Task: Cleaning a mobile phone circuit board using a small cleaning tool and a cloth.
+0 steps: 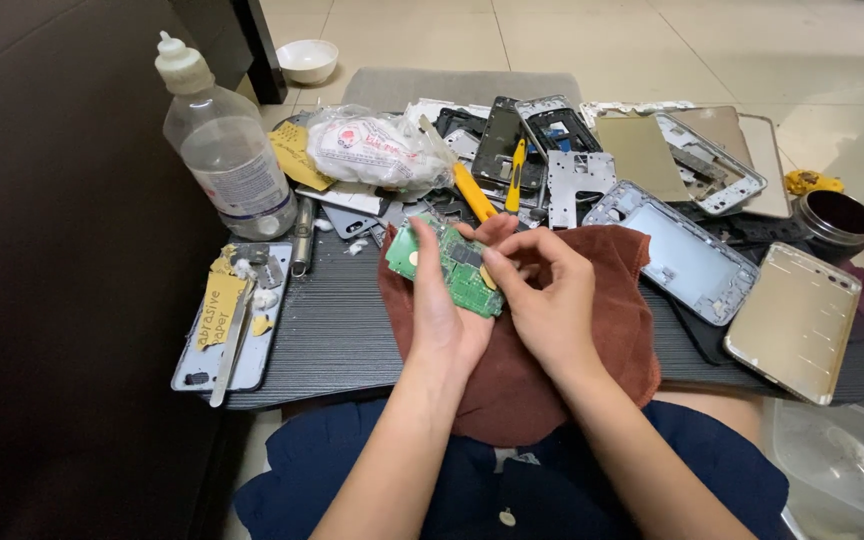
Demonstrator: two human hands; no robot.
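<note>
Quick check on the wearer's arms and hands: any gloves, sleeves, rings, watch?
Both hands are bare: no gloves on the left hand or the right hand. Both forearms are uncovered up to the bottom edge of the picture, with no sleeve showing. No watch, bracelet or strap at either wrist, and no ring on the fingers that show. Nails look short and unpainted.

A circuit board [449,265] lies in the left hand [444,310], touching the right hand [550,300]; a cloth [612,300] lies under both. A bottle [224,140] stands behind-left, phone frames [687,255] to the right.
</note>
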